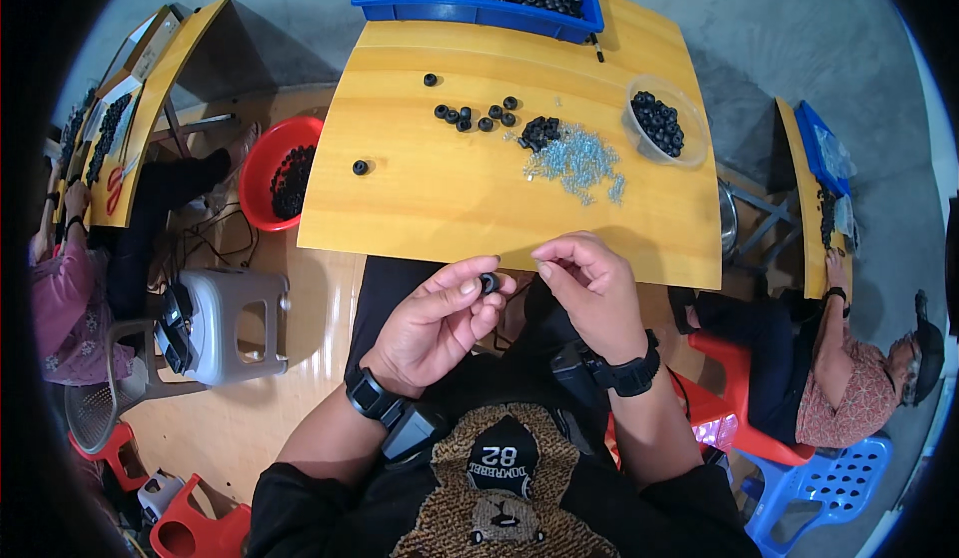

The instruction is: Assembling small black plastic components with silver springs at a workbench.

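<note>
My left hand [440, 316] is closed on a small black round part [489, 283], held between thumb and fingers just off the table's near edge. Beside it, my right hand [591, 283] is pinched, thumb against forefinger; whatever sits between those fingertips is too small to make out. Ahead on the yellow wooden table [400, 193] lies a heap of small silvery screws [577, 163], touching a little pile of black pieces [540, 132]. Several loose black round parts [465, 118] are scattered to the left of the heap.
A clear plastic tub [659, 128] of black parts stands at the table's right, a full blue tray [479, 13] at its far edge. A red basin [265, 173] and grey stool [235, 323] are at left. Two people sit at side tables, left and right.
</note>
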Demonstrator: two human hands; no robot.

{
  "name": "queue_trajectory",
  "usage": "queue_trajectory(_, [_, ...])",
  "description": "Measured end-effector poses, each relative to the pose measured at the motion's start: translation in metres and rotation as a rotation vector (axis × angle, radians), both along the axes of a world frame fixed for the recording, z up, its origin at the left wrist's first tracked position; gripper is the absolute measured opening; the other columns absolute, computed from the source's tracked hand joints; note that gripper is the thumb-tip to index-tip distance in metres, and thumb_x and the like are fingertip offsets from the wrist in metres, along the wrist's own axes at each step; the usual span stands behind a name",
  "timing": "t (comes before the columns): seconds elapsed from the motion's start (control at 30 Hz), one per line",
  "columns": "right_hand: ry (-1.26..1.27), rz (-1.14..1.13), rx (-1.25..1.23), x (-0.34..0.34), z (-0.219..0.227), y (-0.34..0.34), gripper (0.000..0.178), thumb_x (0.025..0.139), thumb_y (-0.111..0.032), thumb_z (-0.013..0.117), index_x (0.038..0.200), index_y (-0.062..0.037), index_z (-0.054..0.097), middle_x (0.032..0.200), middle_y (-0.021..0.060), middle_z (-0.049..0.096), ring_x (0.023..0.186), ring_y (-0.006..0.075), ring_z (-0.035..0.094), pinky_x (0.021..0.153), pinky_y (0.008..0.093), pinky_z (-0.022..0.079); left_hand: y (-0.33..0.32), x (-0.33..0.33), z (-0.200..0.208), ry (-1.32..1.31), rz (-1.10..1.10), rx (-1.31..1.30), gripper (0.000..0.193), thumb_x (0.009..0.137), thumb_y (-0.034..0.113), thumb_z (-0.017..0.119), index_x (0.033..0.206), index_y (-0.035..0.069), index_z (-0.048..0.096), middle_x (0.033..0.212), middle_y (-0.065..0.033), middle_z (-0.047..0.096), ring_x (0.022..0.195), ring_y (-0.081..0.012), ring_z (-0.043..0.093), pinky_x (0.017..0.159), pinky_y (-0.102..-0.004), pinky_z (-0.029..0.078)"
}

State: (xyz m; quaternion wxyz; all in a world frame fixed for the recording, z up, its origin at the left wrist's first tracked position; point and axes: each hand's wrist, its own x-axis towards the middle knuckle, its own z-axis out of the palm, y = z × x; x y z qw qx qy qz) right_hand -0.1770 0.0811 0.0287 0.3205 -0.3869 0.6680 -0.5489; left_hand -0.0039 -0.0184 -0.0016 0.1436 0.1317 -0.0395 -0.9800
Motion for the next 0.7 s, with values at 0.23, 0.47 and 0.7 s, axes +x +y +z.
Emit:
queue_trajectory(0.23, [-0.181, 0.045, 0.116, 0.005, 0.005, 0.005, 0.01, 0.085, 0.001, 0.061, 0.094, 0.0, 0.064, 0.09, 0.0022, 0.06, 0.08, 0.0077, 0.057, 0.07, 0.021, 0.045, -0.001, 0.002, -0.005, 0.012, -0.007, 0.024, 0.031, 0.091, 0.002, 0.053, 0.122, 0.0, 0.054, 0.109, -0.0175, 0.059, 0.087, -0.0169, 0.057, 0.079, -0.0239, 0.052])
queue_trajectory(0.47, [-0.18, 0.152, 0.064, 0.01, 0.016, 0.0, 0.01, 0.086, -0.001, 0.061, 0.096, -0.0007, 0.065, 0.094, 0.0029, 0.058, 0.084, 0.0096, 0.056, 0.074, 0.0216, 0.045, -0.003, -0.001, -0.006, -0.095, 0.017, 0.017, 0.029, 0.091, 0.003, 0.053, 0.119, 0.0, 0.056, 0.104, -0.014, 0.061, 0.086, -0.0157, 0.058, 0.075, -0.0227, 0.053])
queue_trajectory(0.7, [0.043, 0.184, 0.009, 0.016, 0.019, -0.007, 0.012, 0.083, 0.001, 0.062, 0.094, -0.0023, 0.067, 0.087, 0.0034, 0.059, 0.074, 0.0092, 0.056, 0.065, 0.0212, 0.044, -0.003, -0.001, -0.013, -0.056, 0.031, 0.063, 0.028, 0.091, 0.002, 0.054, 0.118, -0.001, 0.055, 0.103, -0.0148, 0.063, 0.083, -0.0152, 0.064, 0.075, -0.0232, 0.055])
